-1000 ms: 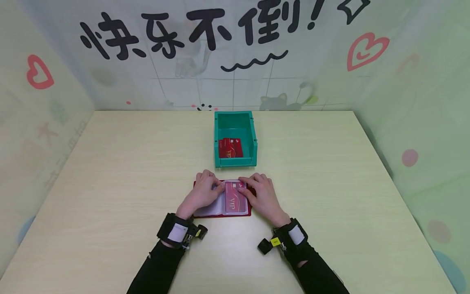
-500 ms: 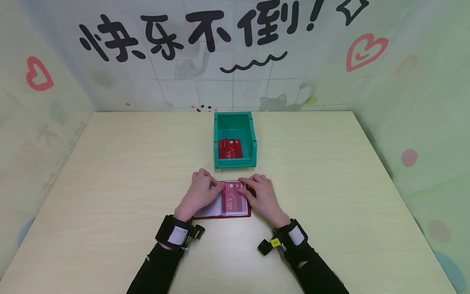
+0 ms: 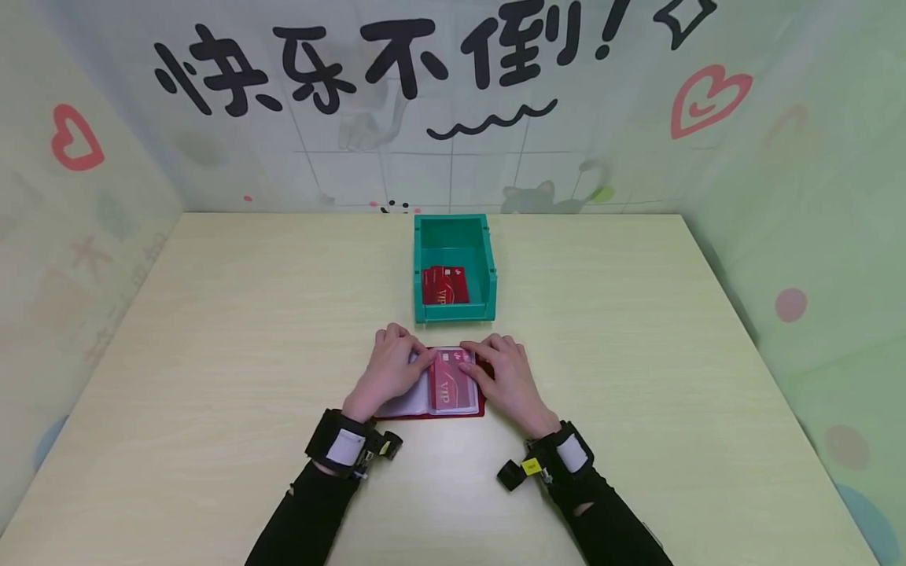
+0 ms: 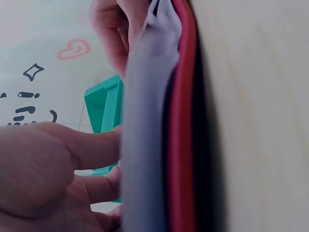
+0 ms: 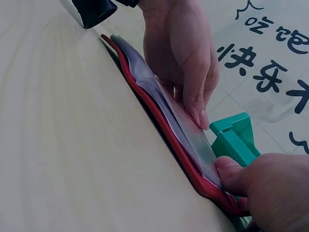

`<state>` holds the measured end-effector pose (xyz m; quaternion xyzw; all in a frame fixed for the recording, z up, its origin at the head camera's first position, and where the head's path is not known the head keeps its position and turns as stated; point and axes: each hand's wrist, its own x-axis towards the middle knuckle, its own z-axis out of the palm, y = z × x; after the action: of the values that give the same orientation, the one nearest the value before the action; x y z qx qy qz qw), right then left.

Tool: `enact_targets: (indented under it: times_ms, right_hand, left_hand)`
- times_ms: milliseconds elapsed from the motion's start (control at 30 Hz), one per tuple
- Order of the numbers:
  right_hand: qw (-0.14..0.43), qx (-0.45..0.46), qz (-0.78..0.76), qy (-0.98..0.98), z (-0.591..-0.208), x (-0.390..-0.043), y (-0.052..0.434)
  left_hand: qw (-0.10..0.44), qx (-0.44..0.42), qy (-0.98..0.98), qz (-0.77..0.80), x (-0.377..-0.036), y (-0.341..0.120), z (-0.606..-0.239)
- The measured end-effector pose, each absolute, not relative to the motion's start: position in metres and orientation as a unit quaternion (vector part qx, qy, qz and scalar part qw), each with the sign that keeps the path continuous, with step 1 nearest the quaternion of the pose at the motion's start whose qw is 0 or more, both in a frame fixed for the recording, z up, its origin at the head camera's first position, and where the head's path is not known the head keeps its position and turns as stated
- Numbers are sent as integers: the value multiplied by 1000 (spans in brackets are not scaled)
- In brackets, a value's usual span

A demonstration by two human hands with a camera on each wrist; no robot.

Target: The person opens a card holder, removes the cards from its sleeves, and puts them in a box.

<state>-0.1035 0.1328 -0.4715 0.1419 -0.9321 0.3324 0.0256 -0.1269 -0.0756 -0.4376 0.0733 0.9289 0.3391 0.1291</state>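
A card holder with a red cover (image 3: pixel 425 417) and clear plastic sleeves lies spread on the table before the person. Its right-hand sleeve contains a red VIP card (image 3: pixel 453 381), with a darker strip along the card's left edge. My left hand (image 3: pixel 392 365) pinches the card near its upper left corner, thumb and finger together. At the upper right, my right hand (image 3: pixel 506 381) grips the card holder, its thumb (image 5: pixel 231 174) on the clear sleeve and other fingers hidden underneath. The left wrist view shows the sleeves (image 4: pixel 145 130) edge-on above the red cover.
Just beyond the card holder stands a green open bin (image 3: pixel 455 313), with several red cards (image 3: pixel 446 285) in its near end. Pale wooden table (image 3: pixel 248 338) surrounds both. A printed backdrop (image 3: pixel 248 165) rises behind the table and along both sides.
The card has shifted slightly left in the sleeve, and a darker strip now shows at its left edge. My left hand has moved only slightly; my right hand stays in place.
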Motion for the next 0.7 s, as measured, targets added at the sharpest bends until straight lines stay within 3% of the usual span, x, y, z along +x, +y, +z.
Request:
enact_targets:
  times_ms: [700]
  right_hand:
    - [31, 147, 334, -931, -477, -104, 134]
  left_hand:
    - [158, 36, 922, 351, -127, -85, -437]
